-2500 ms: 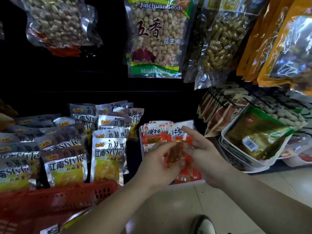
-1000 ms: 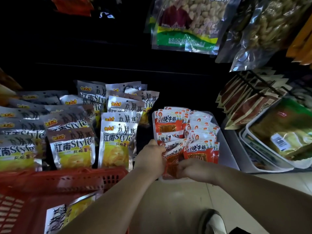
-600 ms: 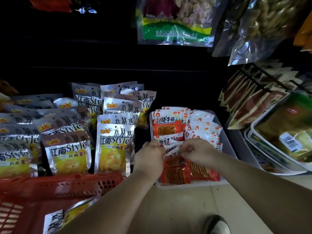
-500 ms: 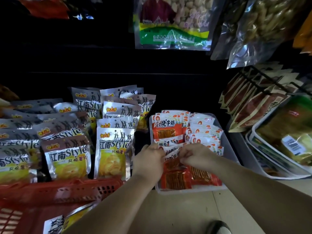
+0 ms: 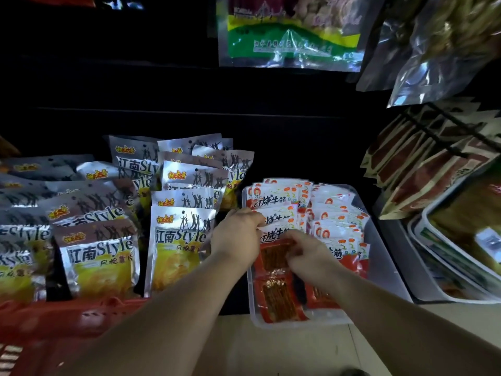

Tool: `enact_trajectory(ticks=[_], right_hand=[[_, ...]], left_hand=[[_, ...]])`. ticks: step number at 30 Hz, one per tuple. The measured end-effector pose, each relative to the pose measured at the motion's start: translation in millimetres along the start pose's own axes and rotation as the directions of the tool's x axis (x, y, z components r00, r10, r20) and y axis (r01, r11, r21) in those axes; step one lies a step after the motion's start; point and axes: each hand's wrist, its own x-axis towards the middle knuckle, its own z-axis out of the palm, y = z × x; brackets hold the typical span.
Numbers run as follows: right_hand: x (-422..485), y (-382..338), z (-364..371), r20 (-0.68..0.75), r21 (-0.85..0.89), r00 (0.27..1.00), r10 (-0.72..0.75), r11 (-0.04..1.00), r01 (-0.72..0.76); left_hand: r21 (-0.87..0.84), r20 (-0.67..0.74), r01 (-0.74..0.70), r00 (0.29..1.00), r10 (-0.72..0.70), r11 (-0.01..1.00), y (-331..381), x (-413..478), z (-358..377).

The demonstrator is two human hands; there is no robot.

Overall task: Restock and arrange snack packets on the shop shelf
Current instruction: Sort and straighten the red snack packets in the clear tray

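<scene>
Shelf tray (image 5: 388, 270), front edge: left hand (image 5: 236, 236) and right hand (image 5: 307, 255) pinch a red packet (image 5: 274, 257) (arranging step); the next move should seat it upright.

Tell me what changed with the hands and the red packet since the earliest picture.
The left hand and right hand have carried the red packet from mid-air down into the white tray, still gripping it among the front rows. The silver chip packets and red basket stayed put.
</scene>
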Motion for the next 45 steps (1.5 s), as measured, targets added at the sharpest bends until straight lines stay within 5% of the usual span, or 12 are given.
enact_trajectory(ticks=[6, 10, 16, 19, 26, 36, 38, 41, 43, 45], right_hand=[[6, 5, 5, 0.143, -0.085, 0.989, 0.03, 0.996, -0.018], [5, 4, 4, 0.09, -0.149, 0.996, 0.019, 0.989, -0.005], [17, 40, 32, 0.406, 0.043, 0.877, 0.257, 0.953, -0.299], [35, 71, 46, 0.423, 0.092, 0.869, 0.256, 0.942, -0.323], [-1, 27, 24, 0.457, -0.101, 0.807, 0.374, 0.923, -0.37], [-3, -7, 4, 0.475, -0.156, 0.825, 0.306, 0.952, -0.263], [-4, -16, -5, 0.41, -0.154, 0.886, 0.216, 0.974, -0.166], [-5, -30, -24, 0.047, -0.181, 0.999, -0.008, 0.983, 0.016], [-6, -30, -30, -0.163, -0.082, 0.986, -0.019, 0.997, 0.006], [-7, -28, -29, -0.23, 0.011, 0.973, 0.03, 1.0, -0.028]], left_hand=[[0.01, -0.028, -0.012, 1.0, 0.012, 1.0, 0, -6, 5], [-0.024, -0.033, -0.037, 0.999, 0.036, 0.999, -1, -8, 6], [-0.105, -0.089, -0.015, 0.996, 0.005, 0.994, 8, -13, 0], [-0.189, -0.103, -0.05, 0.994, 0.031, 0.981, 3, -17, 0], [-0.27, -0.064, -0.09, 0.995, 0.075, 0.959, -9, -21, 0], [-0.526, 0.06, 0.096, 0.995, -0.076, 0.845, -7, -24, -6], [-0.55, 0.035, 0.085, 0.996, -0.079, 0.831, -8, -22, -5], [-0.57, -0.035, 0.074, 0.993, -0.114, 0.818, -8, -20, -3], [-0.619, -0.05, 0.068, 0.991, -0.126, 0.782, -5, -18, -4], [-0.641, -0.047, 0.081, 0.988, -0.145, 0.763, -1, -16, -7]])
